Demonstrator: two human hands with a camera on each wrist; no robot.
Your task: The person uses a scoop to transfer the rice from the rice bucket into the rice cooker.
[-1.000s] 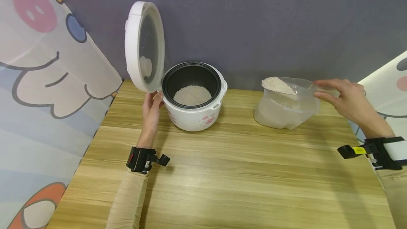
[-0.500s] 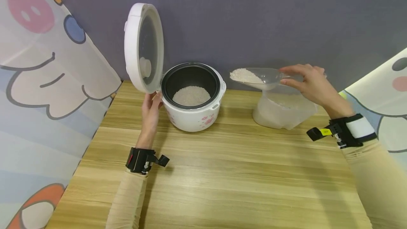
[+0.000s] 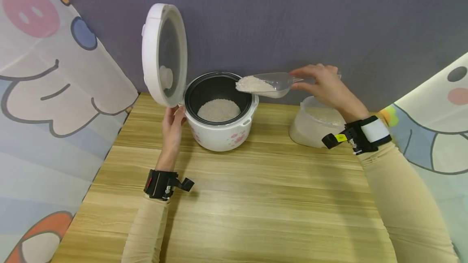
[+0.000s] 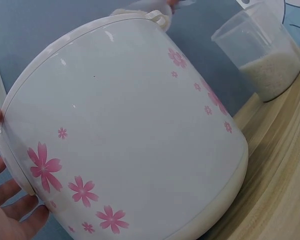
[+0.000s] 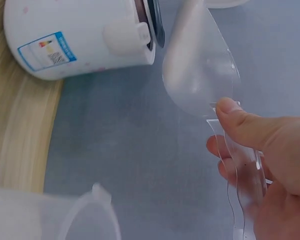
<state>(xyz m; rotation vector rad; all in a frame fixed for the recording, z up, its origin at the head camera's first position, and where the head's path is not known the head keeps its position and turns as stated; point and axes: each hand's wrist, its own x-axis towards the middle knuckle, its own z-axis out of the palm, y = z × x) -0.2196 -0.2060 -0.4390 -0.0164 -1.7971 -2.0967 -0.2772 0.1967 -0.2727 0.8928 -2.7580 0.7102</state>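
A white rice cooker (image 3: 219,138) with pink flowers stands at the back of the table, its lid (image 3: 152,56) raised on the left. White rice (image 3: 219,110) lies in its dark inner pot. My left hand (image 3: 172,129) grips the cooker's left side handle; in the left wrist view the fingers (image 4: 21,206) curl at the handle. By its handle, my right hand (image 3: 323,84) holds a clear plastic scoop (image 3: 280,85), as the right wrist view shows. Heaped rice (image 3: 254,84) fills the scoop, whose front is over the pot's right rim.
A translucent plastic container (image 3: 305,127) with rice in it stands to the right, partly hidden by the right hand and wrist. Behind everything rises a grey wall (image 3: 256,23). The wooden table (image 3: 256,202) stretches toward me, with cartoon-printed sheets at both sides.
My right hand has lifted the rice-filled scoop out of the container and carried it left to the cooker's rim. The left hand has stayed at the cooker.
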